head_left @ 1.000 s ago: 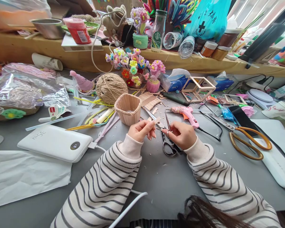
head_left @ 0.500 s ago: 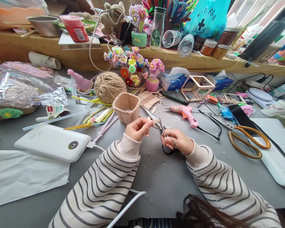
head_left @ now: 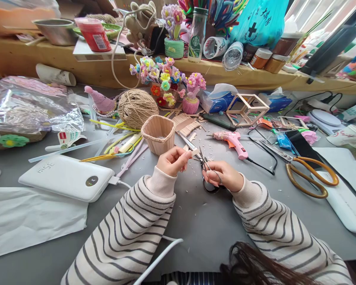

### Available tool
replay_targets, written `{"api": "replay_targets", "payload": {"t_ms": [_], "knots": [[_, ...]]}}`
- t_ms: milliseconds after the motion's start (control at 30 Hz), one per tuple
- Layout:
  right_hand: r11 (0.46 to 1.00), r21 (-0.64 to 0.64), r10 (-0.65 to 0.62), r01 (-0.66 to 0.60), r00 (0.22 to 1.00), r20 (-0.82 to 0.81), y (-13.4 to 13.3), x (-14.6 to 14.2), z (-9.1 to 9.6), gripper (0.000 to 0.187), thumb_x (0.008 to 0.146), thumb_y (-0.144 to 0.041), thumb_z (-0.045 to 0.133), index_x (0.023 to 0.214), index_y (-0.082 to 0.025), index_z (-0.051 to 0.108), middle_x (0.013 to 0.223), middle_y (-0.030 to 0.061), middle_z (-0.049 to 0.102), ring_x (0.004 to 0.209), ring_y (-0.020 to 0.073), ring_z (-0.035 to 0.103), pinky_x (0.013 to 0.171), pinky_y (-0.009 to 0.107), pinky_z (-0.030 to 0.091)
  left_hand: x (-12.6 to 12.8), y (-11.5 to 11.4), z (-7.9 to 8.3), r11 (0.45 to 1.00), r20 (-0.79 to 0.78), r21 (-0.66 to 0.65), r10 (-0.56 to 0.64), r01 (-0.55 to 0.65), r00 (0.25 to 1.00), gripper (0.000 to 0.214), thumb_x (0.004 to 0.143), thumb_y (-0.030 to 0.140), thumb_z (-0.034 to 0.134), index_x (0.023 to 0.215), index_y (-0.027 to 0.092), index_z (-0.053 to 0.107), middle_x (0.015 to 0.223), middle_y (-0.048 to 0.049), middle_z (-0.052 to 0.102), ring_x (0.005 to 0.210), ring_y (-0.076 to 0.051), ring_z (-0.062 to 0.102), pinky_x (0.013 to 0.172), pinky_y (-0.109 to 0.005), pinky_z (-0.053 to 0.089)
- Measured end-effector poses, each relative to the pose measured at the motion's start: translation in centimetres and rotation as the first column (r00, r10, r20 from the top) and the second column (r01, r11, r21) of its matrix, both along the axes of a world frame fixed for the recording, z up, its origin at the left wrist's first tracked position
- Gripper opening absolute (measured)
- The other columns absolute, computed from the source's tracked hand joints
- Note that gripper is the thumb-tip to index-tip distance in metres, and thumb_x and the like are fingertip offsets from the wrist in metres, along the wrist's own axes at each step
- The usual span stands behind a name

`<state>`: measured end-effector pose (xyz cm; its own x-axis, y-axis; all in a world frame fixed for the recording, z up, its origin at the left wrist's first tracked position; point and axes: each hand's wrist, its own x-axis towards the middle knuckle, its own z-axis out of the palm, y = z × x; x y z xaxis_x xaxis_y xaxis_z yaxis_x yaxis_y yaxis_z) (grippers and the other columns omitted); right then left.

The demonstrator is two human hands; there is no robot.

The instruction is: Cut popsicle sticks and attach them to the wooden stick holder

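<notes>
Pinched between the thumb and fingers of my left hand point(head_left: 173, 161) is a short flat wooden strip point(head_left: 195, 152). My right hand point(head_left: 222, 175) grips a small pair of scissors point(head_left: 206, 163), whose blades point up at the strip's right end. Whether the blades touch the wood I cannot tell. Just beyond my left hand stands a square wooden basket point(head_left: 158, 135) with a braided rim. Another, larger pair of scissors with black handles point(head_left: 210, 187) lies on the table under my right hand, partly hidden by it.
A pink glue gun point(head_left: 233, 141) lies to the right with its cord, near large brown-handled scissors point(head_left: 311, 174). On the left are a white power bank point(head_left: 67, 177) and a ball of twine point(head_left: 138, 107). Behind stands a wooden stick frame point(head_left: 247, 109). Wood scraps litter the middle.
Both hands stay almost in place. The small scissors' blades have shifted slightly at the end of the wooden strip.
</notes>
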<state>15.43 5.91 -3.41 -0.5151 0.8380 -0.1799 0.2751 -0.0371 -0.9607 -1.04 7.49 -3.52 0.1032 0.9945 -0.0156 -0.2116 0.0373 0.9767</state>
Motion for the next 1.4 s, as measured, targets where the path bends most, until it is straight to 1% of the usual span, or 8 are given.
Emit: {"api": "replay_targets", "payload": {"t_ms": [367,500,800,967,1233,1400], "knots": [[1.000,-0.023,0.004,-0.005,1.000,-0.014,-0.06,-0.01,0.01,0.055,0.060,-0.071,0.047,0.053,-0.017,0.038,0.041,-0.0071,0.036,0.036,0.0040,0.029,0.039,0.020,0.025,-0.05,0.06,-0.13,1.000,-0.005,-0.005,-0.010,0.010,1.000,0.028,0.061,0.039,0.065,0.055,0.014,0.052,0.036,0.0068,0.044,0.034,-0.002,0.034,0.036,-0.017,0.026],[1.000,-0.014,0.009,-0.009,1.000,-0.016,-0.10,-0.03,-0.01,0.055,0.061,-0.070,0.046,0.053,-0.017,0.039,0.039,-0.0074,0.037,0.035,0.0038,0.028,0.039,0.020,0.024,-0.07,0.06,-0.06,1.000,-0.005,-0.007,-0.017,0.017,1.000,0.029,0.061,0.038,0.065,0.055,0.014,0.052,0.036,0.0068,0.044,0.034,-0.002,0.034,0.036,-0.017,0.026],[0.998,0.011,-0.057,0.057,0.998,0.009,-0.15,-0.33,-0.19,0.051,0.064,-0.066,0.049,0.051,-0.017,0.039,0.037,-0.0079,0.034,0.034,0.0041,0.029,0.037,0.020,0.021,-0.06,0.08,-0.14,1.000,-0.014,-0.012,-0.014,0.014,1.000,0.029,0.061,0.040,0.064,0.055,0.015,0.052,0.037,0.0071,0.043,0.034,-0.002,0.034,0.036,-0.017,0.026],[0.995,0.050,-0.083,0.081,0.996,0.038,-0.18,-0.40,-0.26,0.050,0.063,-0.064,0.052,0.051,-0.017,0.038,0.040,-0.0072,0.034,0.036,0.0039,0.027,0.036,0.020,0.019,0.02,0.07,-0.17,1.000,0.002,-0.019,-0.001,0.001,1.000,0.029,0.061,0.039,0.065,0.055,0.014,0.052,0.036,0.0070,0.044,0.033,-0.002,0.033,0.036,-0.017,0.026],[0.995,0.088,-0.062,0.053,0.992,0.109,-0.11,-0.26,-0.05,0.048,0.066,-0.061,0.050,0.051,-0.018,0.037,0.041,-0.0059,0.037,0.038,0.0048,0.028,0.038,0.020,0.022,0.04,0.01,-0.03,1.000,0.008,-0.019,0.015,-0.015,1.000,0.028,0.061,0.039,0.065,0.055,0.015,0.051,0.036,0.0072,0.043,0.033,-0.002,0.034,0.036,-0.017,0.025],[0.986,0.154,-0.082,0.064,0.991,0.109,-0.13,-0.33,-0.19,0.047,0.067,-0.059,0.051,0.051,-0.018,0.034,0.042,-0.0070,0.031,0.041,0.0050,0.025,0.040,0.020,0.020,0.06,0.08,-0.08,1.000,0.016,-0.005,0.014,-0.014,1.000,0.028,0.062,0.040,0.064,0.055,0.014,0.052,0.037,0.0065,0.045,0.033,-0.002,0.034,0.036,-0.017,0.026]]}}
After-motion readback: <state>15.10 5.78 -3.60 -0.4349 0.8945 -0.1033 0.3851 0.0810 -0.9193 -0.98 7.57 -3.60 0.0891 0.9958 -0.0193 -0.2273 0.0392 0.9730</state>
